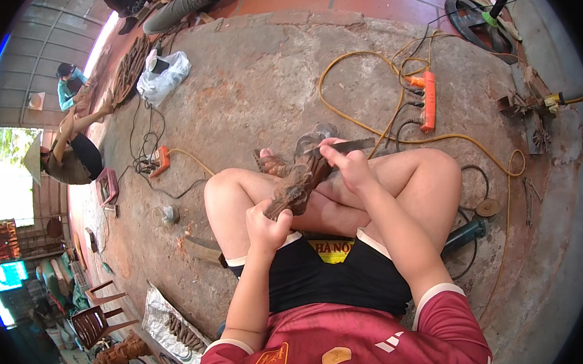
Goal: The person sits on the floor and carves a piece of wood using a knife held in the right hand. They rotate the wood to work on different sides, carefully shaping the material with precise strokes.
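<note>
A dark brown wood carving [297, 185] with a knobbly, sculpted surface slants over my crossed legs. Round its near lower end my left hand [268, 229] is closed. My right hand [348, 168] is closed on a dark flat strip [360, 145] that crosses the carving's upper end; I cannot tell if it is a file or an abrasive strip. The fingers of that hand are right at the wood. Just beyond, by my foot, lies a brown ridged piece [273, 164], partly hidden.
An orange power strip [428, 101] with yellow cord lies ahead right; another orange one [159, 161] sits left. A teal power tool [464, 235] rests by my right thigh. Leftward are a clear jar [165, 215], a white plastic bag [164, 79] and seated people [73, 156].
</note>
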A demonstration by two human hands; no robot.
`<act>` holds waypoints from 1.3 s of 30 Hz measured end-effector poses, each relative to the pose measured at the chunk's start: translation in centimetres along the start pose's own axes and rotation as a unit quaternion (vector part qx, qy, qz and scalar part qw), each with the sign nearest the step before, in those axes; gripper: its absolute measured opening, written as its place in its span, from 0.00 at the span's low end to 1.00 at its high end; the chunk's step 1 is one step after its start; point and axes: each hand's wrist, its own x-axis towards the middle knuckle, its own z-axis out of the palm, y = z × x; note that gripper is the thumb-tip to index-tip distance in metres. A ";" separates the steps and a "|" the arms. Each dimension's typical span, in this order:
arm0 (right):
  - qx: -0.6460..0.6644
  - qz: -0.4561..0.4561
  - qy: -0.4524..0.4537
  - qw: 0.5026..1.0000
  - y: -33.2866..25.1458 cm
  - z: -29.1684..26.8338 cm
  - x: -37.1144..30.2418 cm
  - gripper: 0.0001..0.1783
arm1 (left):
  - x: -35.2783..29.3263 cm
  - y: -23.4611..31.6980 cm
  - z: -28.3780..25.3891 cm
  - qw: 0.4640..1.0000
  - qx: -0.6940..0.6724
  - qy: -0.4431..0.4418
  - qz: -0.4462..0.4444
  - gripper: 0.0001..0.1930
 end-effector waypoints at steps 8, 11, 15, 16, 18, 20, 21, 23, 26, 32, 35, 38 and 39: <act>-0.041 -0.009 0.013 0.999 0.5 -1.0 -0.1 0.07 | -0.4 0.1 0.1 0.999 -0.025 -0.011 -0.017 0.15; -0.017 0.003 -0.061 0.998 0.0 -0.3 -0.4 0.07 | -0.1 -0.5 -0.1 1.000 -0.017 -0.004 -0.003 0.15; -0.031 0.002 0.012 0.999 0.3 -0.4 0.0 0.09 | 0.1 -0.3 0.2 1.000 -0.027 -0.009 -0.012 0.15; -0.027 -0.008 0.021 0.999 0.3 -0.8 0.5 0.09 | 0.2 -0.3 0.2 1.000 -0.025 -0.013 -0.013 0.15; -0.016 0.000 -0.008 1.000 -0.2 -0.8 0.3 0.10 | 0.3 -0.3 0.1 1.000 -0.023 -0.017 -0.009 0.14; -0.017 0.023 -0.047 0.998 -0.3 -0.1 -0.4 0.10 | 0.4 -0.3 -0.1 1.000 -0.024 -0.017 0.000 0.14; -0.017 0.035 -0.065 0.997 -0.3 0.0 -0.6 0.10 | 0.4 -0.3 0.0 0.999 -0.027 -0.018 0.001 0.14; 0.007 0.023 -0.060 0.998 -0.3 0.2 -0.6 0.08 | 0.3 -0.4 0.1 0.999 -0.032 -0.019 0.003 0.13; 0.012 0.004 -0.031 0.999 -0.4 0.9 -0.8 0.08 | 0.9 0.4 0.0 0.999 -0.035 -0.023 0.002 0.12; 0.084 -0.010 0.054 0.995 -0.4 1.1 -1.3 0.09 | 1.1 0.4 0.0 0.999 -0.023 -0.023 0.003 0.11; -0.029 -0.020 -0.023 0.999 0.6 0.4 -1.2 0.09 | 1.0 0.5 0.0 0.999 -0.027 -0.020 0.013 0.11; -0.064 -0.039 0.050 0.996 1.0 0.5 -0.7 0.09 | 0.9 0.7 -0.2 0.999 -0.022 -0.030 -0.002 0.11; -0.089 -0.048 0.079 0.992 1.0 0.4 -0.3 0.09 | 0.8 0.4 -0.1 0.999 -0.023 -0.027 0.001 0.11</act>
